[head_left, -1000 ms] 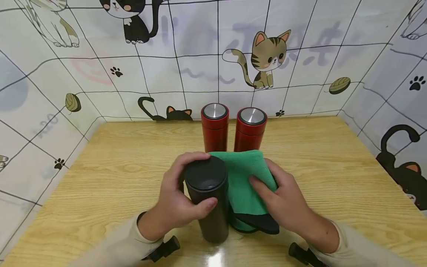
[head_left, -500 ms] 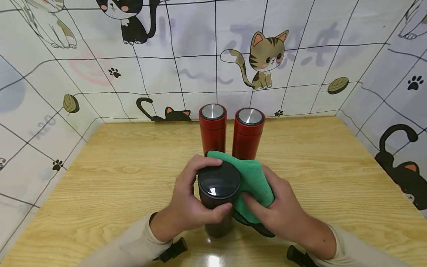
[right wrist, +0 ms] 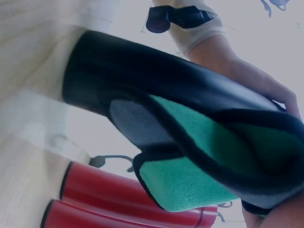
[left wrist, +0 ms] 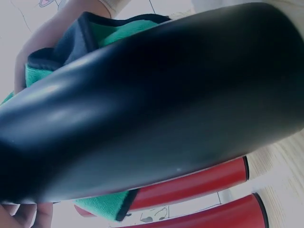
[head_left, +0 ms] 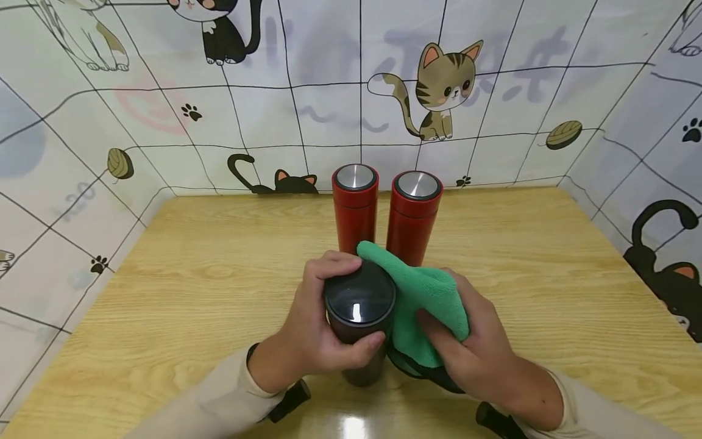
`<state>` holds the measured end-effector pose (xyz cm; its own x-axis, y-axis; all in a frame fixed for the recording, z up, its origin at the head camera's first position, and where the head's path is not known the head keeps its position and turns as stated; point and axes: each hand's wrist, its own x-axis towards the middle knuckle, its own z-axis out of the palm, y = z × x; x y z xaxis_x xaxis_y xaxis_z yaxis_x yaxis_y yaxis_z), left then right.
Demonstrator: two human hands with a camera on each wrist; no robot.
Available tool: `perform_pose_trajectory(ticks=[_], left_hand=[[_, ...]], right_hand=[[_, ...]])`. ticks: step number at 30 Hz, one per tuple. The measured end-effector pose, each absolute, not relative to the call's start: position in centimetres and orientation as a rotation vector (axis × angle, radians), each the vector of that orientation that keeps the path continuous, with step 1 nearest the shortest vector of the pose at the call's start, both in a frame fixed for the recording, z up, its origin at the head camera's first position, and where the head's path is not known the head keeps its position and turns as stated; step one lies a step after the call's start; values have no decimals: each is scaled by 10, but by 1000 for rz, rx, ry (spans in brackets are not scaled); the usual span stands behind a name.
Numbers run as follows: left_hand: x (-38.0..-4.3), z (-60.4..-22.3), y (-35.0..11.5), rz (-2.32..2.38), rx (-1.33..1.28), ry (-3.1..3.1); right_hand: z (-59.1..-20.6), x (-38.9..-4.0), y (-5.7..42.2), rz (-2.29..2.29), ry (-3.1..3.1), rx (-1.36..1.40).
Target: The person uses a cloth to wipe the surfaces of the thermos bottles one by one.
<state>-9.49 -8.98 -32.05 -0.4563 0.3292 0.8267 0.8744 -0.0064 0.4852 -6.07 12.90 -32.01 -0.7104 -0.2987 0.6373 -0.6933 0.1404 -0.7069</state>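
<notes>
A black thermos [head_left: 360, 292] with a glossy lid stands near the front middle of the table. My left hand [head_left: 307, 332] grips it just under the lid, fingers behind and thumb across the front. A green towel [head_left: 419, 305] with dark edging is bunched in my right hand [head_left: 479, 344], thumb on its near side. The towel lies along the thermos's right side and its upper corner reaches behind the lid. In the right wrist view, folds of the towel [right wrist: 190, 185] hang beside the dark body [right wrist: 142, 71]. Part of the right fingers is hidden under the cloth.
Two red thermoses with silver-topped lids, a left one [head_left: 355, 213] and a right one [head_left: 415, 225], stand close behind the towel. The wooden table [head_left: 236, 244] meets a cat-printed cloth backdrop [head_left: 323, 116] at the back and sides.
The black thermos and left hand have shifted a little right. The towel, flatter a second ago, is now bunched and folded against the thermos's side.
</notes>
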Motion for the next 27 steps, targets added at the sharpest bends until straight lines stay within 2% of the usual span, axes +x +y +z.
perform_pose_trajectory(ticks=[27], left_hand=[[-91,-323,-91,-1421,-1231,-1844]], right_hand=[[-321,-63,131,1629,-2054,1061]])
